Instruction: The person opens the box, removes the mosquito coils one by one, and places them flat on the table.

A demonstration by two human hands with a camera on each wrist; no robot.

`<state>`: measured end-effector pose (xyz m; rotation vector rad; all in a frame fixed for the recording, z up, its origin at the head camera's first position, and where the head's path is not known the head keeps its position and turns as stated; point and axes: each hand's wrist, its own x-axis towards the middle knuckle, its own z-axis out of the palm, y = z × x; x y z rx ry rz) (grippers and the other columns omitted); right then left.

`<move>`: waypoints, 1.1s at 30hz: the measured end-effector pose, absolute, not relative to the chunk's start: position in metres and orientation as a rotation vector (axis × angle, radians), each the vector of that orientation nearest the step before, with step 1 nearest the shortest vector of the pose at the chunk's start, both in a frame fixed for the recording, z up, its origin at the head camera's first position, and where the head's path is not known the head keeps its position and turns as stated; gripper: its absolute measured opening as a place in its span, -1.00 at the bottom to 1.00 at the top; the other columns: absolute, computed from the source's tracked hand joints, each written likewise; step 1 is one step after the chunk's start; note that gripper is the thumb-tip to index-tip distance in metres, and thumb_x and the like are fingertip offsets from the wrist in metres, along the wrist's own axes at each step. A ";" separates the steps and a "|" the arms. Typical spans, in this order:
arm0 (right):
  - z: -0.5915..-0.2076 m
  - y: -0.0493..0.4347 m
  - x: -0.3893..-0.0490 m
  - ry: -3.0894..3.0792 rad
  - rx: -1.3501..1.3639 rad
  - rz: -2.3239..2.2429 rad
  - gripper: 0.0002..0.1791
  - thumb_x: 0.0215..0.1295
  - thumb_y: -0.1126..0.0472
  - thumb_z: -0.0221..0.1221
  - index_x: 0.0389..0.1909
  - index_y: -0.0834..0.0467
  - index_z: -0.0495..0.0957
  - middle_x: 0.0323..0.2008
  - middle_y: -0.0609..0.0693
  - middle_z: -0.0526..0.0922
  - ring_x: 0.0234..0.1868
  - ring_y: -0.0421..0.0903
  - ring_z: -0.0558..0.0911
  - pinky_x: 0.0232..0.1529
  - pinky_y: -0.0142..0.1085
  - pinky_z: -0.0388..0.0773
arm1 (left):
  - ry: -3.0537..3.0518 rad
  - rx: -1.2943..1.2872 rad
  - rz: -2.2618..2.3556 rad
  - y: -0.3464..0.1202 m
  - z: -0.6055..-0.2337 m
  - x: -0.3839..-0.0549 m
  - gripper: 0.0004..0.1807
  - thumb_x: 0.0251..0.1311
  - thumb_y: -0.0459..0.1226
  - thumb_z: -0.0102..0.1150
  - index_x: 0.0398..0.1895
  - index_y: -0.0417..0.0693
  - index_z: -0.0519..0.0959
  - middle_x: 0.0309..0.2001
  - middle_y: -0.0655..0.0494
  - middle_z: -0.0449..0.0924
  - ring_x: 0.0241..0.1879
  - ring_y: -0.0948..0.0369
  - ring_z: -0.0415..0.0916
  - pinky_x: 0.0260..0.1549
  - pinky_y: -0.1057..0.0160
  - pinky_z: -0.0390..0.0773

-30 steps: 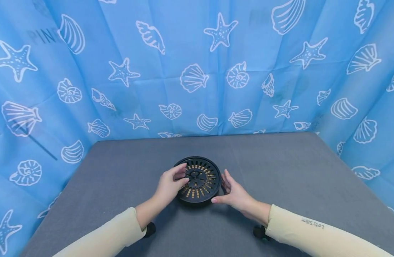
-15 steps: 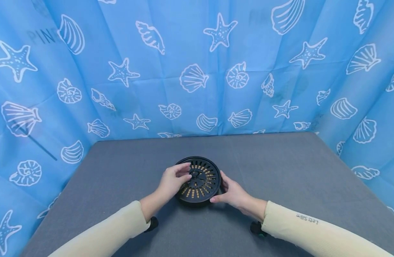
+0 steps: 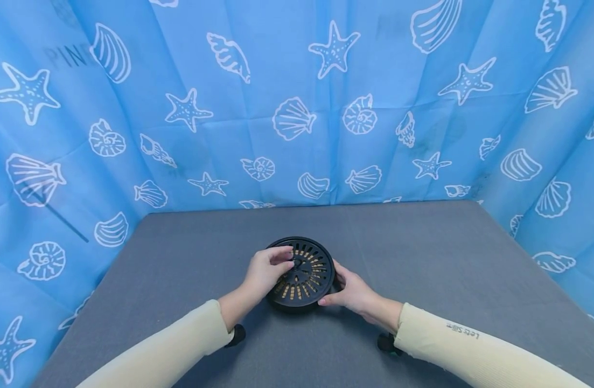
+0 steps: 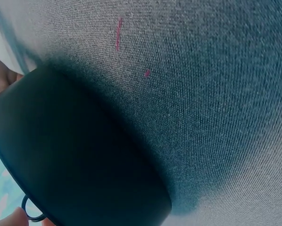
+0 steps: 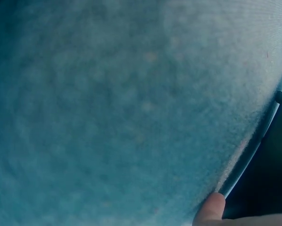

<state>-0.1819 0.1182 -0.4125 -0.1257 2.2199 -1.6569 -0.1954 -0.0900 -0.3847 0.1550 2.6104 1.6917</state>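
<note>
A round black mosquito coil holder (image 3: 297,308) sits on the grey table, its slotted lid (image 3: 308,291) on top. Tan material shows through the slots. My left hand (image 3: 266,269) reaches over the lid from the left, thumb and fingertips pinching the small ring at its centre. In the left wrist view that ring (image 4: 24,203) stands up beyond the holder's dark side wall (image 4: 79,150), fingertips against it. From the right, my right hand (image 3: 354,293) grips the holder's side, thumb at the front and fingers further back. Its thumb (image 5: 212,207) meets the wall in the right wrist view.
Grey cloth covers the table (image 3: 423,253). A blue curtain (image 3: 297,151) with white shells and starfish hangs behind and along both sides. A dark wrist camera shows under each sleeve (image 3: 180,345).
My left hand has moved right, its fingertips closing in on the ring at the lid's centre. My right hand has come in against the holder's side and grips it. The holder stays put.
</note>
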 end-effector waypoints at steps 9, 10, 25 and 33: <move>-0.414 0.121 -0.184 2.195 -0.152 -1.647 0.12 0.00 0.41 0.43 0.51 0.25 -0.06 0.47 0.30 0.03 0.44 0.27 0.08 0.34 0.11 0.12 | 2.591 0.128 1.700 -0.090 -0.384 -0.199 -0.71 0.23 -0.46 0.22 0.02 -0.30 0.61 -0.16 -0.10 0.70 -0.11 0.06 0.64 -0.20 0.18 0.63; -0.414 0.121 -0.184 2.195 -0.153 -1.644 0.12 0.00 0.40 0.44 0.51 0.25 -0.06 0.47 0.30 0.02 0.44 0.27 0.08 0.34 0.11 0.12 | 2.596 0.131 1.690 -0.090 -0.384 -0.199 -0.71 0.23 -0.46 0.22 0.02 -0.29 0.62 -0.16 -0.09 0.70 -0.11 0.07 0.64 -0.21 0.18 0.64; -0.412 0.119 -0.183 2.197 -0.153 -1.647 0.10 0.01 0.42 0.42 0.51 0.24 -0.04 0.47 0.30 0.03 0.44 0.29 0.08 0.34 0.13 0.11 | 2.614 0.124 1.614 -0.094 -0.380 -0.203 -0.77 0.22 -0.42 0.24 -0.06 -0.24 0.67 -0.21 -0.03 0.73 -0.19 0.13 0.67 -0.41 0.24 0.63; -0.412 0.120 -0.183 2.175 -0.184 -1.656 0.09 0.03 0.43 0.40 0.51 0.26 -0.07 0.47 0.32 0.02 0.43 0.30 0.07 0.34 0.13 0.10 | 2.617 0.120 1.612 -0.093 -0.380 -0.204 -0.78 0.20 -0.43 0.25 -0.08 -0.26 0.67 -0.22 -0.04 0.73 -0.21 0.14 0.68 -0.42 0.23 0.64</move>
